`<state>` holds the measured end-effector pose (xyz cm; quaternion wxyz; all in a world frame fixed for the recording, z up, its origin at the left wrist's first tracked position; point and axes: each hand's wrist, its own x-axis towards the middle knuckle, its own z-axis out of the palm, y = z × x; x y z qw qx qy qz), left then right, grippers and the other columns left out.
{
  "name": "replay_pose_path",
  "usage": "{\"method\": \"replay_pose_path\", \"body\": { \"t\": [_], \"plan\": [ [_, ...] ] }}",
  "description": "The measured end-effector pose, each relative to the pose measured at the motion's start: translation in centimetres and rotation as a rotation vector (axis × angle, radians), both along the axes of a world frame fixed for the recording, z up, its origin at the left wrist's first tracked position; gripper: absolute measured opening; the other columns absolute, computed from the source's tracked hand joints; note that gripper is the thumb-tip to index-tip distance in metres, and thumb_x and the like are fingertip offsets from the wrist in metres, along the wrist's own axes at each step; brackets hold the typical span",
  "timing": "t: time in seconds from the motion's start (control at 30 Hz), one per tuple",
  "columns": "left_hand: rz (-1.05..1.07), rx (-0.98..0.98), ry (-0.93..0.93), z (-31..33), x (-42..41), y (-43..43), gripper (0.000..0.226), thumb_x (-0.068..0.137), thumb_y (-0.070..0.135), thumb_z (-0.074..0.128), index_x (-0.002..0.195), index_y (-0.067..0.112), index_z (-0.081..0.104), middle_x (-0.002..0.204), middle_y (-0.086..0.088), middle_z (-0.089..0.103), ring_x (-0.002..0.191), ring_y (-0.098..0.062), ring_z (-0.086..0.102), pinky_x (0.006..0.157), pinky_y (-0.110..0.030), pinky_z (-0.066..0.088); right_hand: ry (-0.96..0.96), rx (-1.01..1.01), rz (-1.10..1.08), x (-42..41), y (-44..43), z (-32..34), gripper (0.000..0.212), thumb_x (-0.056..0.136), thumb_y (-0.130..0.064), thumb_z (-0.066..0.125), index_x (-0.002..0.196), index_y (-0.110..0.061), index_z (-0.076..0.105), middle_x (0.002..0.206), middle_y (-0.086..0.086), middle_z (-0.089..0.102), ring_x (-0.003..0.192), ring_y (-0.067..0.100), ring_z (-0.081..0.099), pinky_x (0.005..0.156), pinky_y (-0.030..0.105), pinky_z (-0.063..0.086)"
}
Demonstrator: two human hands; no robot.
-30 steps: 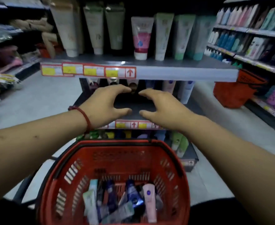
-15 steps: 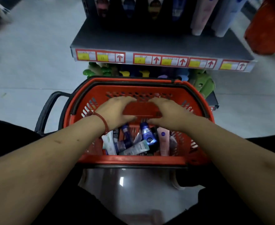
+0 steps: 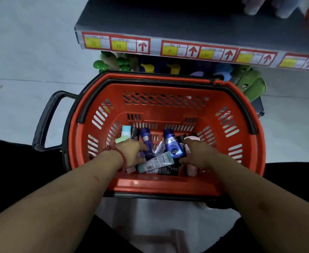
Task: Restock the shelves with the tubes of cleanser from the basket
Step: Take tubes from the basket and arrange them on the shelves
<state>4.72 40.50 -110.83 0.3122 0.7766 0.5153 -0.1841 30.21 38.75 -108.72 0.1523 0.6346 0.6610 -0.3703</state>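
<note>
one basket (image 3: 168, 187). tubes (image 3: 173, 147) inside: roughly ten, overlapping, exact count unclear. two hands: left hand (image 3: 133, 152), right hand (image 3: 199, 154). shelf (image 3: 186, 21): six yellow price tags (image 3: 119, 46), five red arrows (image 3: 142, 46).

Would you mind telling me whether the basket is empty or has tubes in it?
Not empty: the basket holds a jumble of tubes, among them a blue tube and a white tube.

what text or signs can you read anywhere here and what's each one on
"NIVEA MEN": round logo on the blue tube in the basket.
Red up arrows, no words: on the price labels along the shelf edge.
Figures on the yellow parts of those labels: too blurred to read.
Barcode and print on the white and teal tube: too small to read.
</note>
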Motion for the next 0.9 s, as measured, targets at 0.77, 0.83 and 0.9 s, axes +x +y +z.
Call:
{"method": "replay_pose_path", "body": {
  "t": [0.77,0.83,0.9],
  "plan": [
    [0.871,-0.548,-0.197,-9.8,3.9,5.0,0.033,0.086,0.029,0.078,0.102,0.004,0.064,0.09,-0.022,0.073,0.067,-0.033,0.07,0.067,-0.044,0.062,-0.004,-0.067,-0.318,-1.1,4.2,-14.7,0.051,0.088,-0.043,0.07,0.124,-0.007,0.061,0.115,0.012,0.069,0.104,0.028,0.066,0.09,0.04,0.054],
    [0.878,-0.516,-0.179,-10.8,4.2,5.0,0.037,0.08,0.025,0.082,0.105,0.003,0.065,0.092,-0.023,0.073,0.077,-0.035,0.072,0.074,-0.05,0.063,-0.011,-0.062,-0.336,-1.3,4.3,-15.0,0.045,0.089,-0.041,0.07,0.12,-0.009,0.065,0.112,0.011,0.07,0.101,0.028,0.066,0.086,0.038,0.054],
    [0.927,-0.529,-0.194,-11.2,4.3,5.0,0.035,0.081,0.016,0.08,0.108,0.0,0.063,0.089,-0.023,0.072,0.075,-0.036,0.072,0.07,-0.047,0.063,0.007,-0.078,-0.371,-1.5,4.5,-15.2,0.033,0.09,-0.034,0.07,0.114,-0.012,0.067,0.101,0.007,0.07,0.09,0.025,0.066,0.075,0.033,0.051]
  ]
}}
